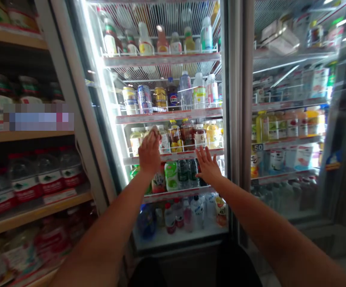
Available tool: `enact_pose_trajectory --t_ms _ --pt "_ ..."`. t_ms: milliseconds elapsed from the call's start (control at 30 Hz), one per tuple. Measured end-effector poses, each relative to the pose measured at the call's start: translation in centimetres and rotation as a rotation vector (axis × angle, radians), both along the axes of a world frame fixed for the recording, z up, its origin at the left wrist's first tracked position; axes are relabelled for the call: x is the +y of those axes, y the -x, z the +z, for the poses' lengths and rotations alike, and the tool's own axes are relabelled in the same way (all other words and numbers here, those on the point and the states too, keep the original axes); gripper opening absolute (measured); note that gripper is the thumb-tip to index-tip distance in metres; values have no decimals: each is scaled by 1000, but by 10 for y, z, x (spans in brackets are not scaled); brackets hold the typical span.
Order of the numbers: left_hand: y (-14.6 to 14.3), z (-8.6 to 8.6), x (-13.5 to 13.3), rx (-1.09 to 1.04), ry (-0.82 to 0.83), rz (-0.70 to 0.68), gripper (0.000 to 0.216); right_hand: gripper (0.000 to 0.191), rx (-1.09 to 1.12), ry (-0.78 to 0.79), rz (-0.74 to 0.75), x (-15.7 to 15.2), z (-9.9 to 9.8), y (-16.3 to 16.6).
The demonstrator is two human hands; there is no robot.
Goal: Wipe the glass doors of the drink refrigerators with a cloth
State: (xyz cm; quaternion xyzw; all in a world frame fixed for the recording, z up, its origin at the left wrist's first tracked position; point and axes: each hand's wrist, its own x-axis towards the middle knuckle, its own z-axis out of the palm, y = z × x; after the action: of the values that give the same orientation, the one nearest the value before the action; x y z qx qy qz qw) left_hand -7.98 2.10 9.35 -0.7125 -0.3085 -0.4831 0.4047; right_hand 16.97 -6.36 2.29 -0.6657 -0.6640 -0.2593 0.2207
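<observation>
My left hand is raised in front of the third shelf of a lit drinks cooler, over some pale-capped bottles. Its fingers are bent together and slightly blurred. A small pale patch shows at the fingertips, too unclear to name. My right hand is spread with nothing in it, just below a dark-capped bottle and near the shelf's front edge. Between the hands stand a dark bottle with a yellow cap and a green-labelled bottle. Whether glass lies between my hands and the bottles, I cannot tell.
Above are shelves of cans and bottles; more bottles stand at the bottom. Wooden-edged shelves with red-capped water bottles flank the left. A metal post separates another stocked cooler on the right.
</observation>
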Motion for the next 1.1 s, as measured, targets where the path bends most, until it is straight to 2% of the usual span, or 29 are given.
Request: enact_pose_trajectory --t_ms 100,133,167,267,300,333,433,467,500,633,667,733,800,833,867,967,1000,1033,1100 --pt "-11 1 -5 327 56 -52 65 134 2 -11 10 2 -1 -1" --pt "-14 3 -6 362 72 -58 64 136 2 -12 18 3 -1 -2" --pt "-17 6 -7 317 82 -51 64 138 2 -11 28 3 -1 -3" --pt "-27 14 -8 -14 74 4 61 143 -9 -6 53 2 -1 -7" --pt "-31 15 -8 -49 66 8 60 144 -16 -5 56 1 -1 -8" --pt "-35 14 -9 -1 61 -2 60 144 -26 -9 57 1 -1 -9" --pt "-46 8 -13 381 58 -75 61 141 -54 -30 49 0 -3 -11" --pt "-49 7 -14 447 60 -84 62 139 -60 -38 46 0 -3 -12" --pt "-51 6 -15 436 62 -78 62 138 -66 -44 45 0 -4 -12" --pt "-59 8 -16 56 89 -8 61 138 -71 -58 50 0 -6 -13" --pt "-61 7 -17 53 93 -13 60 138 -69 -63 52 0 -7 -13" --pt "-63 3 -19 244 85 -63 60 137 -65 -68 52 -1 -7 -13" --pt "-62 1 -19 464 61 -108 60 134 -64 -65 46 -3 -7 -12" --pt "-59 0 -19 484 51 -105 61 132 -64 -58 43 -3 -7 -11" --pt "-55 1 -18 420 46 -81 61 130 -63 -47 40 -4 -7 -11" --pt "-40 0 -14 29 60 34 61 127 -55 -10 27 -4 -6 -10" --pt "-35 -3 -13 -20 65 50 61 127 -54 -5 24 -4 -6 -10" --pt "-31 -8 -12 10 65 46 62 127 -54 -5 22 -4 -6 -10" --pt "-25 -20 -11 243 51 -10 63 128 -59 -16 21 -4 -7 -10"
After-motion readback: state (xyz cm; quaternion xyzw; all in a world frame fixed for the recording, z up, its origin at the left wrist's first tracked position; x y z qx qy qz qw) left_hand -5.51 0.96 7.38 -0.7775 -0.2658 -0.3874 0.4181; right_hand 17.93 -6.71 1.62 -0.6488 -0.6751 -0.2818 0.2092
